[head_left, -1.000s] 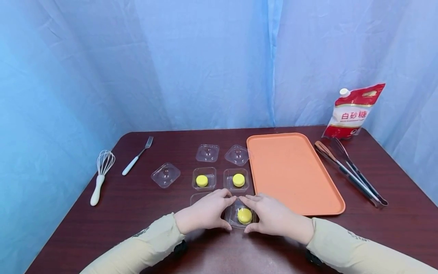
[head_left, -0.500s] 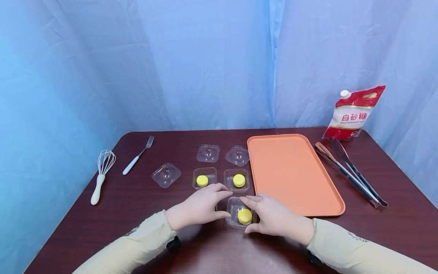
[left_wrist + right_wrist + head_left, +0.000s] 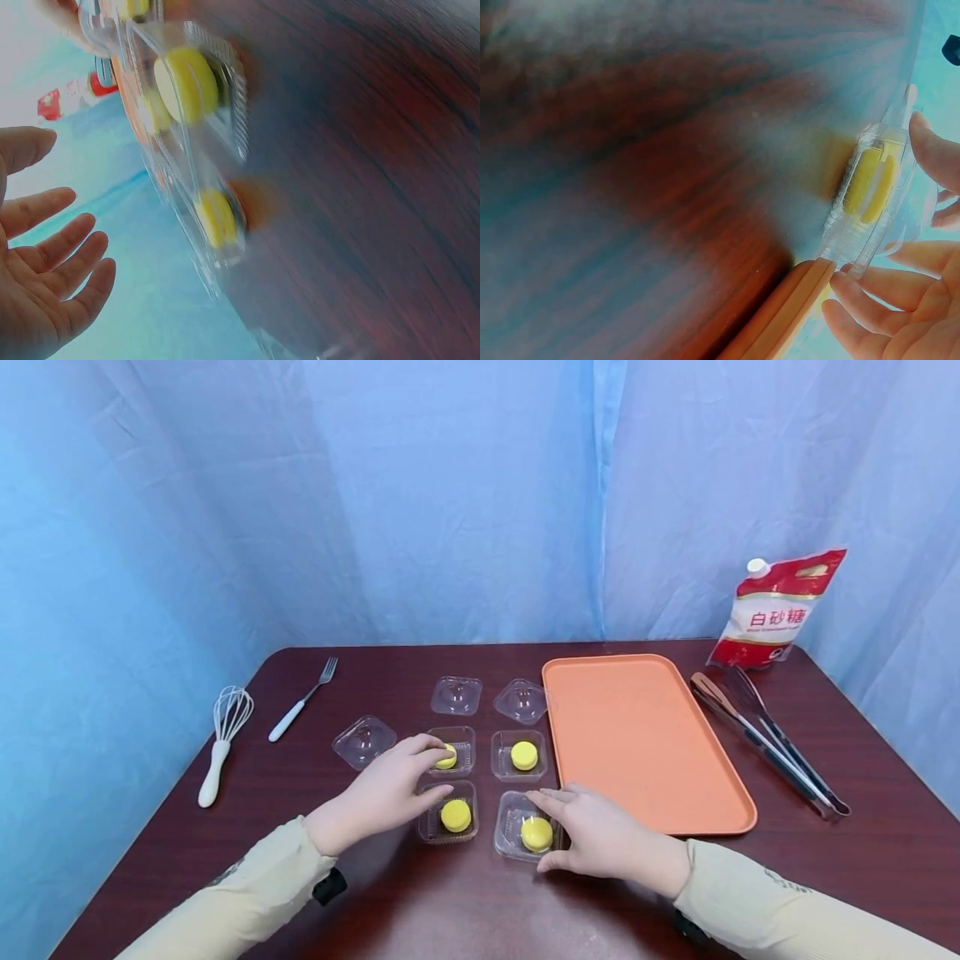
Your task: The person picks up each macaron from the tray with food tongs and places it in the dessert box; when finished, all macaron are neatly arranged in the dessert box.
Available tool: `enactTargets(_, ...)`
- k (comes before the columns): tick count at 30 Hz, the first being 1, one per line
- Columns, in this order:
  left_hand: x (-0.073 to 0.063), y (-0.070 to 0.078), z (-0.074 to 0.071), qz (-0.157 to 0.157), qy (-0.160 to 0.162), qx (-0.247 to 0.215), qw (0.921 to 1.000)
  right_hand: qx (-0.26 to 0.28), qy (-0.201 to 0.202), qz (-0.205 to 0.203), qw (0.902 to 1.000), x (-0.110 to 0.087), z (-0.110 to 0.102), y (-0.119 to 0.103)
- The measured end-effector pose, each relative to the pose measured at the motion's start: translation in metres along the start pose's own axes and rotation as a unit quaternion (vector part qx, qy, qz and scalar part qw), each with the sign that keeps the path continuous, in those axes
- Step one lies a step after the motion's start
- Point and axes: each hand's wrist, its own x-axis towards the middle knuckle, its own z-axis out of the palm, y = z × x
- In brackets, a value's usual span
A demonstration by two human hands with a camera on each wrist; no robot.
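Note:
Four-sided clear plastic boxes, each holding a yellow macaron, stand in two rows. My right hand [image 3: 600,831] holds the right side of the near-right box [image 3: 508,847], thumb at one corner and fingers at another. A clear domed lid [image 3: 913,214] sits on that box, over its macaron [image 3: 536,834]. My left hand [image 3: 386,789] hovers with loose fingers beside the near-left box [image 3: 431,833] and its macaron [image 3: 455,816], partly covering the far-left box [image 3: 465,750]. The far-right box [image 3: 519,735] contains another macaron [image 3: 524,756].
Three loose clear lids lie behind and left: one left lid [image 3: 364,742], one back lid [image 3: 456,696], one right lid [image 3: 521,702] against an orange tray [image 3: 630,735]. A fork [image 3: 300,706] and whisk [image 3: 221,747] lie left; tongs [image 3: 772,743] and a sugar pouch [image 3: 776,610] are right.
My left hand has left the near-right box and moved left, uncovering the near-left box and its macaron. The right hand stays at the near-right box.

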Motion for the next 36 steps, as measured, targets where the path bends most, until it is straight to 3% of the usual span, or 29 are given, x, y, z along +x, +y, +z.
enactTargets(8,-0.008,-0.017,-0.001,-0.035,0.003,0.017,0.9992,-0.002,0.007,-0.003,1.0,-0.001,0.0,0.0)
enactTargets(13,-0.011,-0.03,0.0,-0.072,0.004,0.018,0.9972,-0.005,0.009,-0.006,0.9999,-0.001,-0.001,0.0)
enactTargets(18,-0.016,-0.048,0.001,-0.111,0.006,0.019,0.9936,-0.007,0.006,-0.004,0.9999,-0.001,-0.001,0.0)
enactTargets(24,-0.022,-0.071,0.004,-0.134,0.012,0.016,0.9907,-0.003,0.0,0.0,1.0,-0.001,-0.002,-0.001)
enactTargets(36,-0.032,-0.096,0.008,-0.173,-0.026,0.002,0.9846,0.002,-0.005,0.004,1.0,0.0,-0.001,0.0)
